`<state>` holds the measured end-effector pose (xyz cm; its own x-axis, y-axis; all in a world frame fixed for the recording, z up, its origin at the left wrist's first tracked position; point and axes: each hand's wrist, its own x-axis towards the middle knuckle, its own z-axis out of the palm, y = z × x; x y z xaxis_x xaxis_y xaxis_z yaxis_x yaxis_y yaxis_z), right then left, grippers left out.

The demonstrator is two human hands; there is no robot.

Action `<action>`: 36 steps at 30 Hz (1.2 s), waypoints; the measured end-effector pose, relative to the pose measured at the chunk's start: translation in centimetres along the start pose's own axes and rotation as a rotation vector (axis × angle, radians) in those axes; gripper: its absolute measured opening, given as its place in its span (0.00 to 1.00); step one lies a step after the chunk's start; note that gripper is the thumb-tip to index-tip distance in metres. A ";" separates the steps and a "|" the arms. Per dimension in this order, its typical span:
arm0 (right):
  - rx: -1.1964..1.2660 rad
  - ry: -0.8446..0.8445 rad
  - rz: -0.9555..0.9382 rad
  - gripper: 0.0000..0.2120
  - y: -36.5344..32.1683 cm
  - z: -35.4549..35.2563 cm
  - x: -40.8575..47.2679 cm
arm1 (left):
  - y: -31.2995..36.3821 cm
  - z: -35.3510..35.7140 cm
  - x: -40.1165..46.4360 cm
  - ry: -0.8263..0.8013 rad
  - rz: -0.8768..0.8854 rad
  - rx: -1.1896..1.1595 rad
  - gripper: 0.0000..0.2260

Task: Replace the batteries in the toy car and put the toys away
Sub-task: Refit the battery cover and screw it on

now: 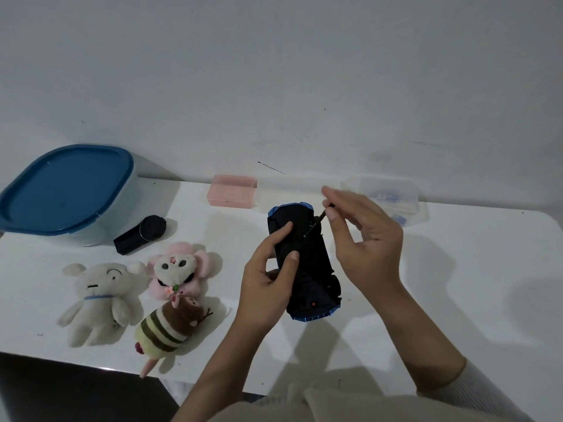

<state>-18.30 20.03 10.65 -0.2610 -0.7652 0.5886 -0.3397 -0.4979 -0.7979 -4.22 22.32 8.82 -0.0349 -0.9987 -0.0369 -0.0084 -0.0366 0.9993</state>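
Nearest the table's front edge, two bare forearms reach in over the white table (457, 284), the right one out of a pale sleeve (475, 388).

Left hand (268, 275): fingers curled round the toy car (304, 263), thumb side under its near-left flank, two fingertips lying on the black underside. The car is blue-bodied and turned upside down, held at table centre, one end pointing toward the person, the other toward the wall; whether it rests on the table or is lifted just off it, I cannot tell.

Right hand (362, 236): thumb and forefinger pinch a thin dark screwdriver (316, 222); remaining fingers loosely fanned. The shaft slants down-left and its tip touches the car's underside near the far end.

Left of the hands, three soft toys lie close together — a striped bee plush (167, 327) nearest the edge, a white bear plush (100, 296) beside it, a pink flower plush (176, 269) just behind the bee.

Further back: a black remote control (140, 236) lying just beside a clear storage tub with a blue lid (64, 190), lid on.

Along the wall — a small pink box (231, 190), and, partly behind the right hand, a clear plastic box (396, 196) holding small blue and white pieces too blurred to identify.
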 end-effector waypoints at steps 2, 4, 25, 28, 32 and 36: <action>0.019 -0.002 0.040 0.12 -0.2 0.1 0.0 | -0.2 0.0 0.0 0.000 -0.002 0.002 0.19; 0.025 0.014 0.059 0.12 -0.3 0.3 0.2 | -0.3 0.0 0.0 -0.001 -0.007 0.002 0.19; -0.007 -0.025 0.055 0.12 0.2 0.4 -0.2 | -0.7 0.0 0.4 0.022 -0.032 -0.008 0.19; -0.027 -0.017 0.028 0.12 0.3 0.5 0.0 | -0.8 0.1 0.4 0.017 -0.032 -0.019 0.19; -0.035 -0.120 0.000 0.08 1.0 -0.1 0.1 | -0.9 -0.1 0.4 0.034 -0.035 -0.016 0.19; 0.029 -0.155 0.124 0.12 0.6 -0.1 0.0 | -1.1 -0.2 0.5 0.037 -0.046 -0.023 0.19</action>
<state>-18.65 19.78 10.15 -0.1558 -0.8739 0.4606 -0.2868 -0.4061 -0.8676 -4.00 21.85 7.74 0.0016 -0.9965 -0.0831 0.0142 -0.0831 0.9964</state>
